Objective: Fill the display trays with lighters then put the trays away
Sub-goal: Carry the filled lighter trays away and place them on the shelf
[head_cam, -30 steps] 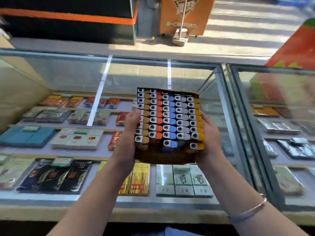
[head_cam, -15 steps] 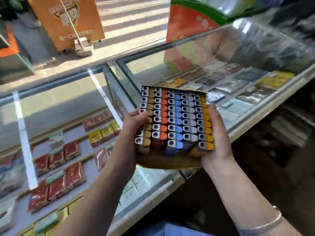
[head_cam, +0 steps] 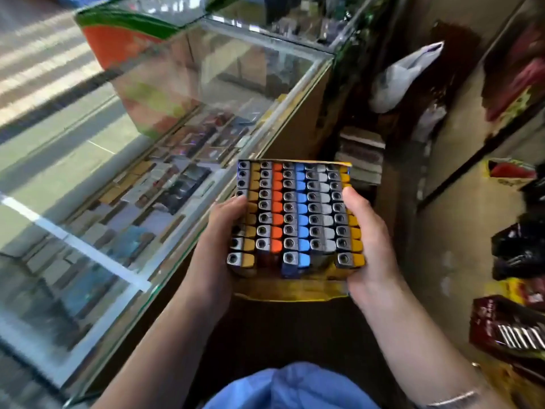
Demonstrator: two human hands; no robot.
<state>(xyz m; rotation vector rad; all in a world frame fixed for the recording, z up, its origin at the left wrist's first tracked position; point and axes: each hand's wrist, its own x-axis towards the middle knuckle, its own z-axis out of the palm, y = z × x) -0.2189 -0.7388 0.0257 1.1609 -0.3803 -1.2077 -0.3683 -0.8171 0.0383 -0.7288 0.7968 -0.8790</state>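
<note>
Full lighter tray (head_cam: 290,287) (two-handed grip)

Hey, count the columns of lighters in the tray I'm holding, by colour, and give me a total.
Tan lighter column: 1
Orange lighter column: 1
Blue lighter column: 1
Grey lighter column: 1
Yellow lighter column: 1
Total: 5 columns in the display tray

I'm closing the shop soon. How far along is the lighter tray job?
Filling looks done: the display tray is packed with rows of lighters. In hand: the left hand and right hand grip its sides, beside the glass counter. Left: putting the tray away.
</note>
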